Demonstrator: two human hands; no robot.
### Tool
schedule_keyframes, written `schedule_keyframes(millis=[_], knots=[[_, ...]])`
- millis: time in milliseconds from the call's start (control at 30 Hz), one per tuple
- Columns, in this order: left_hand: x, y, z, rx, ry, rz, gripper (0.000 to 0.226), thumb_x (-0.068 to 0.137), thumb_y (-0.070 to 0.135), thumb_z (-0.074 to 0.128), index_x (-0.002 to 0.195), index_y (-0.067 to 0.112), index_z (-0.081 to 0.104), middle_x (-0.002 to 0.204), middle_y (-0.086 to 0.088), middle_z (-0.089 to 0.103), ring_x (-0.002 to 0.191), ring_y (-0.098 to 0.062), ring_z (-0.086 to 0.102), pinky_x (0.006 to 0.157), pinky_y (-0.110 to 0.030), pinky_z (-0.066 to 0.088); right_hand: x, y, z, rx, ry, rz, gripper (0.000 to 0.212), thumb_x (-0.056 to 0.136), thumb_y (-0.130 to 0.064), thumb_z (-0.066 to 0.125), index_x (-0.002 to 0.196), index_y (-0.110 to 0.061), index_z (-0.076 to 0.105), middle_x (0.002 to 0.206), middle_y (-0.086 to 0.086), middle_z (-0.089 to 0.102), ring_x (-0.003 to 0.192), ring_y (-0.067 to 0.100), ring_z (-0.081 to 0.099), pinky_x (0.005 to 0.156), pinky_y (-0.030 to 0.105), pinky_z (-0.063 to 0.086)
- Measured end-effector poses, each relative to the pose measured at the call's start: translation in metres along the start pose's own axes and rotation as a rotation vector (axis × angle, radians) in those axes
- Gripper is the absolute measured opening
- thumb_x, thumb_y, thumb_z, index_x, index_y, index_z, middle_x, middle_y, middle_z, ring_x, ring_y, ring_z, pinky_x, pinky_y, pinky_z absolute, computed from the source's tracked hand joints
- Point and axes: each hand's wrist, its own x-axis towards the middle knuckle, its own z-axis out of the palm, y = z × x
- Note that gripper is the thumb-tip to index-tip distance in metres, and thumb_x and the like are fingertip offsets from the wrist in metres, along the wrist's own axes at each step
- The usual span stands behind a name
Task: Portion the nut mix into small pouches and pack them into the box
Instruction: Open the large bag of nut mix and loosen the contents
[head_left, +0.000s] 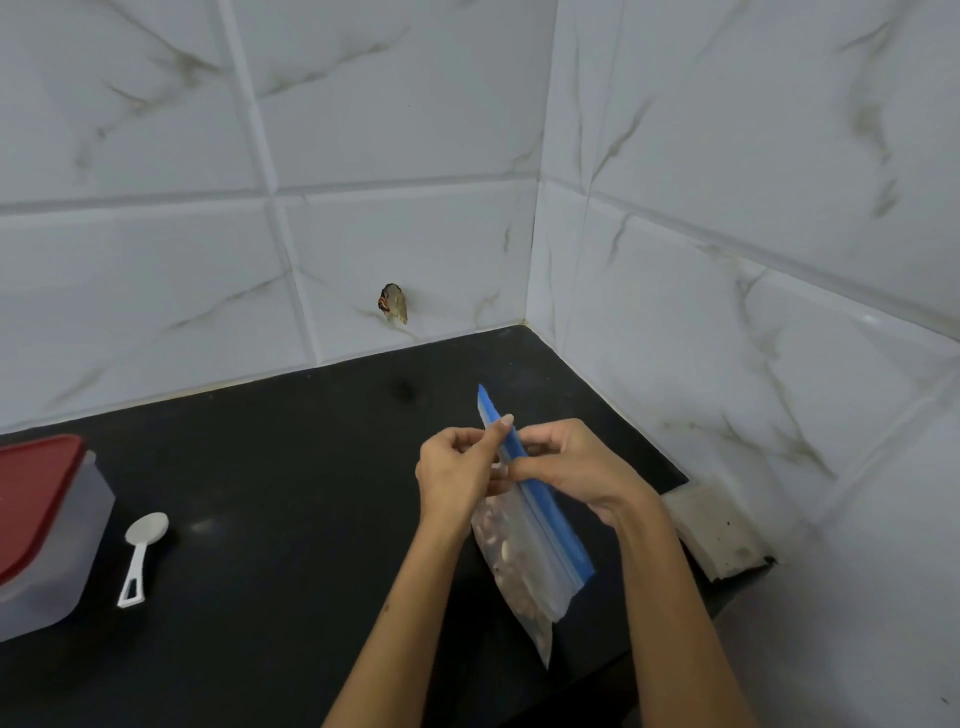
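A black counter (291, 467) met white marble-look tiles. Above it, the left hand (457, 467) and right hand (566, 462) both pinched the blue zip strip of a nut-filled pouch (524, 561) hanging between them. A white scoop (140, 556) and red-lidded box (41, 525) lay far left of the left hand.

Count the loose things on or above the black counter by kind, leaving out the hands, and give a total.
Clear zip pouch of nuts with blue seal strip: 1
White plastic spoon: 1
Translucent plastic box with red lid: 1
Total: 3
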Motion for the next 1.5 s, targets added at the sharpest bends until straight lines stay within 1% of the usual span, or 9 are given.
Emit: schedule_keyframes(millis=[233, 500, 633, 800, 900, 1000, 1133, 1333, 1500], knots=[[-0.003, 0.016, -0.01, -0.011, -0.111, -0.079, 0.02, 0.092, 0.019, 0.063, 0.079, 0.005, 0.071, 0.076, -0.014, 0.073, 0.062, -0.02, 0.073, 0.053, -0.025, 0.057, 0.005, -0.009, 0.004, 0.205, 0.107, 0.002, 0.023, 0.097, -0.02, 0.049, 0.107, -0.008, 0.066, 0.097, 0.01, 0.071, 0.083, 0.019, 0.071, 0.073, 0.03, 0.059], [-0.004, 0.024, -0.014, -0.121, -0.228, -0.185, 0.023, 0.095, 0.01, 0.054, 0.081, 0.004, 0.071, 0.077, -0.008, 0.072, 0.067, -0.013, 0.071, 0.055, -0.023, 0.055, 0.021, -0.007, 0.01, 0.173, 0.262, 0.081, 0.023, 0.082, -0.027, 0.072, 0.095, -0.009, 0.07, 0.088, 0.008, 0.072, 0.079, 0.017, 0.07, 0.071, 0.028, 0.059], [-0.003, 0.021, -0.015, -0.153, -0.172, -0.205, 0.014, 0.089, 0.008, 0.064, 0.08, 0.003, 0.072, 0.071, -0.007, 0.072, 0.062, -0.013, 0.071, 0.053, -0.021, 0.055, 0.021, -0.007, 0.01, 0.187, 0.264, 0.104, 0.024, 0.076, -0.027, 0.077, 0.091, -0.009, 0.071, 0.086, 0.007, 0.072, 0.082, 0.018, 0.071, 0.075, 0.032, 0.059], [0.001, 0.024, -0.019, -0.205, -0.212, -0.269, 0.014, 0.092, 0.003, 0.059, 0.083, 0.002, 0.07, 0.068, -0.008, 0.072, 0.065, -0.018, 0.071, 0.058, -0.026, 0.058, 0.019, -0.01, 0.006, 0.132, 0.264, 0.086, 0.007, 0.078, -0.016, 0.075, 0.083, -0.013, 0.071, 0.082, 0.003, 0.072, 0.077, 0.014, 0.07, 0.064, 0.02, 0.056], [0.004, 0.026, -0.02, -0.177, -0.201, -0.304, 0.01, 0.09, 0.002, 0.06, 0.085, 0.002, 0.069, 0.073, -0.01, 0.072, 0.067, -0.019, 0.072, 0.058, -0.027, 0.058, 0.019, -0.011, 0.005, 0.123, 0.257, 0.081, 0.007, 0.079, -0.013, 0.074, 0.084, -0.014, 0.071, 0.083, 0.003, 0.072, 0.077, 0.013, 0.069, 0.063, 0.018, 0.055], [0.006, 0.026, -0.019, -0.158, -0.17, -0.27, 0.008, 0.085, 0.001, 0.066, 0.08, 0.002, 0.072, 0.074, -0.011, 0.072, 0.065, -0.018, 0.071, 0.054, -0.024, 0.057, 0.02, -0.011, 0.006, 0.139, 0.264, 0.084, 0.009, 0.079, -0.015, 0.074, 0.087, -0.013, 0.071, 0.084, 0.004, 0.072, 0.079, 0.014, 0.07, 0.064, 0.02, 0.056], [0.007, 0.027, -0.018, -0.185, -0.184, -0.253, 0.001, 0.081, -0.003, 0.07, 0.081, -0.002, 0.071, 0.071, -0.012, 0.072, 0.06, -0.017, 0.071, 0.05, -0.021, 0.056, 0.021, -0.011, 0.004, 0.172, 0.249, 0.109, 0.021, 0.078, -0.019, 0.075, 0.094, -0.006, 0.072, 0.088, 0.008, 0.073, 0.081, 0.018, 0.072, 0.075, 0.031, 0.059], [0.011, 0.027, -0.017, -0.199, -0.209, -0.274, 0.018, 0.073, -0.007, 0.075, 0.086, 0.001, 0.065, 0.073, -0.011, 0.072, 0.062, -0.017, 0.072, 0.05, -0.022, 0.057, 0.019, -0.016, -0.001, 0.308, 0.197, 0.208, 0.018, 0.079, -0.013, 0.073, 0.094, -0.004, 0.071, 0.088, 0.011, 0.074, 0.077, 0.019, 0.073, 0.07, 0.029, 0.059], [0.014, 0.028, -0.02, -0.223, -0.255, -0.287, 0.017, 0.073, -0.003, 0.075, 0.087, 0.002, 0.068, 0.071, -0.008, 0.074, 0.064, -0.015, 0.072, 0.052, -0.021, 0.056, 0.021, -0.018, -0.002, 0.353, 0.202, 0.229, 0.015, 0.083, -0.012, 0.069, 0.095, -0.004, 0.071, 0.085, 0.011, 0.074, 0.075, 0.019, 0.073, 0.066, 0.028, 0.059]])
